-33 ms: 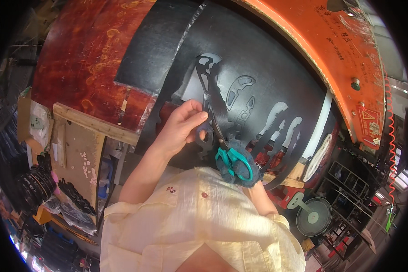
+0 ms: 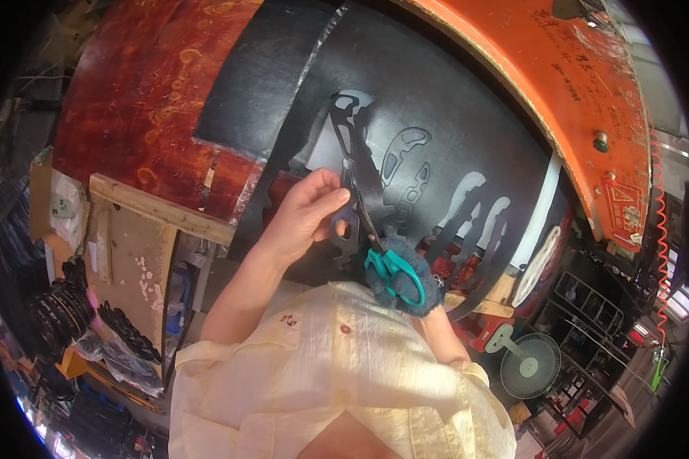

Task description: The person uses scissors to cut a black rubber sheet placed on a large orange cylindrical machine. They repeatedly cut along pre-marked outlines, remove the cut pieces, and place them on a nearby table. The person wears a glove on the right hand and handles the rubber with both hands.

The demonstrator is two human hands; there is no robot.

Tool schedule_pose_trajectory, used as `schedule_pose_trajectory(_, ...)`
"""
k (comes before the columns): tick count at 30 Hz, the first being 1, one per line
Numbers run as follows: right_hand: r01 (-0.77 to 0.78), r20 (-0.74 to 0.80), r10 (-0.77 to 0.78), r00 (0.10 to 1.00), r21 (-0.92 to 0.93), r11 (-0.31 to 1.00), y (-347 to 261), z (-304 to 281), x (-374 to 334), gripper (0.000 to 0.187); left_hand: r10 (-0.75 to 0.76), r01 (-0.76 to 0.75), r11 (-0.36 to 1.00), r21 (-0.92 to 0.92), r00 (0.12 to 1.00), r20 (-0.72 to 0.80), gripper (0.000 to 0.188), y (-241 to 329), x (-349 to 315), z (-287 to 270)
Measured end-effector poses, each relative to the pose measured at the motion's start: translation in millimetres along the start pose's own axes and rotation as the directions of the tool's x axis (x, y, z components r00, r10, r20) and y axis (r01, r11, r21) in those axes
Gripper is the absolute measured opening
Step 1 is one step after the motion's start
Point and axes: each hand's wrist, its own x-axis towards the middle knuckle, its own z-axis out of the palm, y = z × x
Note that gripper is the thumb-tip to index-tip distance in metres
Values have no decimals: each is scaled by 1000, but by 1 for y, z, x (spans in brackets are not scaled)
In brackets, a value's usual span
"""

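Observation:
Between thumb and forefinger, my left hand [image 2: 302,218] pinches a black cut-out piece with holes [image 2: 347,226]. A dark fuzzy glove covers my right hand [image 2: 429,287], which is closed on teal-handled scissors [image 2: 396,277]. Their blades point up and away along the right edge of the piece, close to my left fingertips. Whether the blades bite into material is hard to see. Beneath lies a large black sheet [image 2: 436,84] with curved shapes cut in it. A long narrow black part [image 2: 343,130] reaches up the sheet from the piece I hold.
An orange machine panel [image 2: 566,99] borders the far right of the black sheet. At left is a mottled red-brown surface [image 2: 157,99] with a wooden strip [image 2: 157,208] along its near edge. A white fan [image 2: 528,367] stands at lower right, and a coiled red hose [image 2: 658,229] hangs there.
The scissor handles look slightly turned and closer together. My left hand has hardly moved.

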Motion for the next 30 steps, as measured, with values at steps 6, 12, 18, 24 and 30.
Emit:
schedule_pose_trajectory(6, 26, -70, -43, 997, -220, 975, -7, 2, -2, 53, 0, 0, 1000, -18, 1000, -30, 5, -5, 1, -3)
schedule_pose_trajectory(12, -61, -3, 61, 998, -197, 979, -10, -12, -2, 49, 49, -42, 994, 102, 997, -63, 14, -5, 0, 0)
schedule_pose_trajectory(18, -35, -78, 3, 997, -408, 912, -2, -9, 4, 45, 38, -35, 996, 80, 999, -37, 15, -9, 0, 2)
schedule_pose_trajectory(24, -70, 36, 70, 997, -4, 998, -6, -3, 13, 49, -13, 13, 1000, -15, 1000, -15, 14, -9, -1, -1)
schedule_pose_trajectory(30, -47, -87, 32, 996, -170, 984, -22, 14, 14, 42, 3, -3, 1000, -9, 1000, -17, 12, -8, -2, 1)
